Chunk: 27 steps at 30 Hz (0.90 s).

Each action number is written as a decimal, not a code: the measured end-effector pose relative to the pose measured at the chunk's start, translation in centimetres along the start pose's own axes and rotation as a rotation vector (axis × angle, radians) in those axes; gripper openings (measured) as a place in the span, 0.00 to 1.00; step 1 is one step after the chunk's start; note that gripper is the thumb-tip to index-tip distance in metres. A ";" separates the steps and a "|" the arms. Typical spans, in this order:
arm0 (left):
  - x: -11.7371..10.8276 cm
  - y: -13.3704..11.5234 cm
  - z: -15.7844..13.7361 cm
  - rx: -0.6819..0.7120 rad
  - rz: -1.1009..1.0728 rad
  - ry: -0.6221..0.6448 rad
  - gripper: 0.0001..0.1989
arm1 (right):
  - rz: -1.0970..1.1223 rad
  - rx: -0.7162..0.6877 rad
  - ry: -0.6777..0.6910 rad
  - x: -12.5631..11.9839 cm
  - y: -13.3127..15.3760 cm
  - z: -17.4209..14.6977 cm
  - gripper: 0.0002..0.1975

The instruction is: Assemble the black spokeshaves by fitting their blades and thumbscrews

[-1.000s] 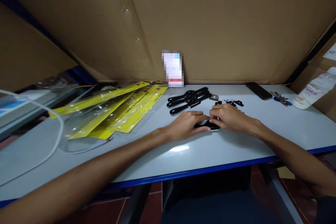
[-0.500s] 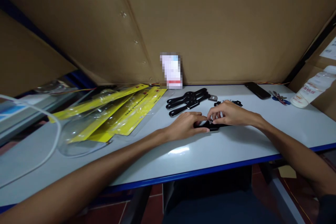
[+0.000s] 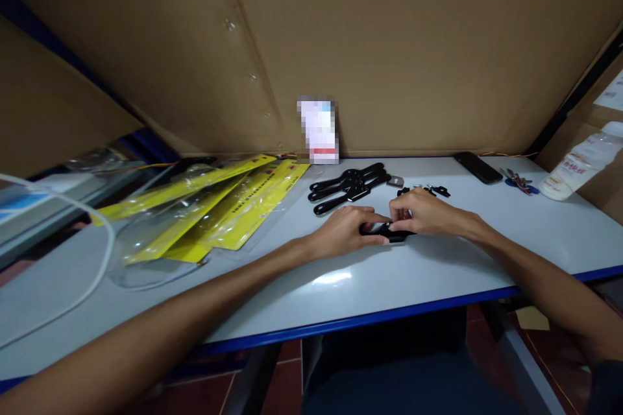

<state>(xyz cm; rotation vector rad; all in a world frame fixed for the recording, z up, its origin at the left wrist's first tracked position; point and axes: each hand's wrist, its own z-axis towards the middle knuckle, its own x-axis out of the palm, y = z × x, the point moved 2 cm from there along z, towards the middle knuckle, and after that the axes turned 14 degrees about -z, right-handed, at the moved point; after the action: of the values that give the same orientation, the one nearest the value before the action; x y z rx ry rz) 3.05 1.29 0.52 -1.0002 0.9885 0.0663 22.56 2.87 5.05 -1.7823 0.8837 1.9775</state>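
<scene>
A black two-handled spokeshave (image 3: 398,237) lies on the table in front of me, partly covered by both hands. My left hand (image 3: 348,232) grips its left end, with the index finger along the top and the thumb at the near edge. Over the tool's middle, my right hand (image 3: 422,213) is closed in a pinch; whatever small piece is between its fingertips is hidden. Behind my hands, several more black spokeshaves (image 3: 353,183) lie overlapping. A flat metal blade (image 3: 396,181) rests by their right ends, and small black parts (image 3: 439,190) are just beyond my right hand.
Yellow cards in clear plastic packaging (image 3: 233,207) spread over the left side, near a white cable (image 3: 108,253). A phone (image 3: 477,167), keys (image 3: 520,183) and a bottle (image 3: 579,165) stand or lie at the right. Cardboard (image 3: 413,52) walls the table's back.
My right fingers have shifted slightly right and curled closer over the spokeshave's middle, covering a shiny bit seen before. My left hand has stayed in place.
</scene>
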 end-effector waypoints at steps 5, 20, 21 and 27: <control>0.1 0.1 0.0 -0.016 0.017 0.013 0.20 | -0.083 0.020 -0.021 0.7 0.2 0.1 0.15; 0.0 0.0 -0.3 0.040 0.099 0.041 0.26 | -0.019 -0.018 0.048 -1.3 -0.4 -0.5 0.12; 0.0 0.0 -0.3 0.039 0.101 0.044 0.26 | -0.028 -0.013 0.053 -1.3 -0.4 -0.6 0.11; -0.1 0.0 -0.2 0.044 0.131 0.046 0.24 | -0.043 0.038 0.041 -1.0 -0.4 -0.5 0.10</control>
<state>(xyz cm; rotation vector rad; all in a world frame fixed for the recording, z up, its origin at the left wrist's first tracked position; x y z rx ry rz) 2.89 1.15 0.54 -0.8994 1.0931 0.1298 23.35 2.99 5.91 -1.8109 0.8824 1.8916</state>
